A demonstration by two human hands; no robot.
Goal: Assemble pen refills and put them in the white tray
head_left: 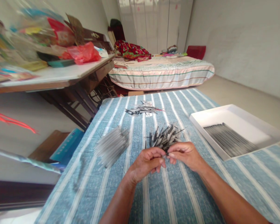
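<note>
My left hand (151, 160) and my right hand (184, 154) meet at the front of a loose pile of short black and grey stick-like pieces (164, 137). The fingers of both are pinched together around a small dark piece (166, 154), mostly covered by the fingertips. To the left lies a bundle of longer, grey, see-through thin tubes (113, 146), side by side. On the right, a white open box (247, 124) holds a row of dark thin sticks (228, 138). Their exact kind is too small to tell.
A blue striped cloth (88, 189) covers the table. Farther back lies a small scatter of thin dark pieces (142, 109) on a printed label. A side table (84, 70) with bags stands at left, a bed (163, 71) beyond. A blue carton (66, 147) sits low at left.
</note>
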